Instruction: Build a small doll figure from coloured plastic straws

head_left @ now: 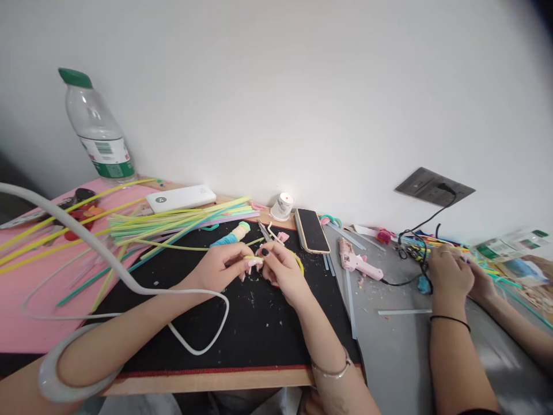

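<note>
Over the black mat, both of my hands meet in the middle of the view. My left hand pinches a short yellow pipe cleaner between thumb and fingers. Its other end is in the fingertips of my right hand; much of it is hidden by the fingers. Just behind my left hand lies a fuzzy blue-and-yellow piece. Pointed metal blades and a small pink piece lie behind my right hand. A yellow loop shows beside that hand.
Pipe cleaners lie left, near a white power bank and a bottle. A white cable loops across my left forearm. Behind stand a paper cup and phone. Right are a pink glue gun and another person's hands.
</note>
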Demonstrator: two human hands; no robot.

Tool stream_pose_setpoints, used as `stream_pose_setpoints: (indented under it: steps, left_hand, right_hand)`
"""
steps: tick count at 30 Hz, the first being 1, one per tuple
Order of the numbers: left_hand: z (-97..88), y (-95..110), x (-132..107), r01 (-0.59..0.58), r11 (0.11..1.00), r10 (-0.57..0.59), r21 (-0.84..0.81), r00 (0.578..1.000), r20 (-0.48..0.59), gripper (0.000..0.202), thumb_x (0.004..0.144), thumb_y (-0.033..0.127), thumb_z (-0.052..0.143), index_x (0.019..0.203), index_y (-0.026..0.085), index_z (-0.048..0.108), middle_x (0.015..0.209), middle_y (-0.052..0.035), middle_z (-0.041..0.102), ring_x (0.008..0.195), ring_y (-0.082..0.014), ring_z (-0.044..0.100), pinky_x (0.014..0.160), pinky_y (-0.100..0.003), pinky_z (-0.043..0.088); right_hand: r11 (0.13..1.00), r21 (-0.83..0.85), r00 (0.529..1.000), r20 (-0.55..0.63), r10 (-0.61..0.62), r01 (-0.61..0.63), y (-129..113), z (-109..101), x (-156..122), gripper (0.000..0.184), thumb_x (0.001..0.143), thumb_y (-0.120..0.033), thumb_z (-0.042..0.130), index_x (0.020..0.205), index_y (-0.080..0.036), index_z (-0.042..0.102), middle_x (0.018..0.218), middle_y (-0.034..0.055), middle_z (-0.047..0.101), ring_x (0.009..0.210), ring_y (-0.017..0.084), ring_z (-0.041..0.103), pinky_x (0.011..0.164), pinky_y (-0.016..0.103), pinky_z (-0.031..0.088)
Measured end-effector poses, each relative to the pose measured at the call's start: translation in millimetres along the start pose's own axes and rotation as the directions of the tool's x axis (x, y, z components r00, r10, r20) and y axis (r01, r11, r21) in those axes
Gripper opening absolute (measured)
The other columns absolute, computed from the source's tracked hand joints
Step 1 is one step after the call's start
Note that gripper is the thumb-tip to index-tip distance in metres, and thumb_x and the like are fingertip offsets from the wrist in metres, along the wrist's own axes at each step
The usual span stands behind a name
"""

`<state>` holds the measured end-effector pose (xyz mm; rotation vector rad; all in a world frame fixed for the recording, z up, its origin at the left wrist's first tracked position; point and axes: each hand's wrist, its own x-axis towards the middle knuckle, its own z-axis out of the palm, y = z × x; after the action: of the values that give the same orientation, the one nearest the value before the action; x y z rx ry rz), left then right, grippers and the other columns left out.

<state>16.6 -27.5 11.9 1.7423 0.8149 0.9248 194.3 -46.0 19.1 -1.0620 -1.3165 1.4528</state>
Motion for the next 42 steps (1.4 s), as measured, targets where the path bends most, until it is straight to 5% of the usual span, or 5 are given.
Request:
stream_pose_setpoints:
  steps: [3, 7, 11, 23, 42]
  left_hand:
    - [0.7, -2, 1, 0.058, 0.989, -0.066, -0.136, 0.996, -0.053, 0.022, 0.086, 0.036, 0.055, 0.076, 0.016, 0.057, 0.063, 0.0034, 0.055, 0.054, -0.009, 0.054, 0.056, -0.022, 0.045]
    - [0.3, -2, 4, 0.104, 0.967, -0.118, -0.235, 0.992, -0.047, 0.026, 0.085, 0.039, 0.055, 0.074, 0.015, 0.055, 0.061, 0.0042, 0.052, 0.051, -0.0082, 0.05, 0.053, -0.022, 0.044]
    - [0.2, 0, 5, 0.161, 0.94, -0.157, -0.3, 0.987, 0.037, 0.032, 0.083, 0.045, 0.056, 0.071, 0.016, 0.052, 0.059, 0.0039, 0.051, 0.049, -0.0086, 0.05, 0.05, -0.023, 0.043]
    - [-4.6, 6, 5, 0.378, 0.823, -0.285, -0.423, 0.92, 0.269, 0.036, 0.081, 0.05, 0.059, 0.076, 0.015, 0.05, 0.066, 0.0012, 0.056, 0.052, -0.0095, 0.054, 0.053, -0.024, 0.043]
    - [-3.4, 3, 5, 0.368, 0.806, -0.288, -0.464, 0.928, 0.236, 0.028, 0.081, 0.042, 0.062, 0.084, 0.016, 0.052, 0.072, 0.002, 0.058, 0.057, -0.0079, 0.054, 0.059, -0.023, 0.045]
  right_hand:
    - [0.954, -0.219, 0.976, -0.024, -0.216, 0.206, 0, -2, 0, 0.017, 0.086, -0.029, 0.051, 0.096, -0.018, 0.06, 0.074, 0.0003, 0.057, 0.05, 0.007, 0.043, 0.044, 0.02, 0.033]
    - [0.739, -0.574, 0.914, 0.045, -0.402, 0.353, 0, -2, -1, 0.014, 0.08, -0.016, 0.057, 0.091, -0.019, 0.064, 0.084, 0.0035, 0.061, 0.062, 0.011, 0.049, 0.057, 0.024, 0.041]
    - [0.62, -0.65, 0.863, 0.114, -0.493, 0.44, 1, -4, 0, 0.01, 0.085, -0.017, 0.054, 0.082, -0.019, 0.063, 0.081, 0.0042, 0.062, 0.073, 0.015, 0.055, 0.07, 0.028, 0.045]
    - [0.868, -0.408, 0.959, 0.089, -0.269, 0.281, -2, -10, 1, 0.013, 0.085, -0.023, 0.057, 0.074, -0.017, 0.061, 0.065, -0.001, 0.053, 0.056, 0.011, 0.048, 0.057, 0.025, 0.039]
    - [0.911, -0.378, 0.987, 0.077, -0.144, 0.162, 2, -13, 2, 0.02, 0.088, -0.033, 0.055, 0.076, -0.017, 0.058, 0.06, -0.0028, 0.05, 0.052, 0.009, 0.043, 0.051, 0.022, 0.035]
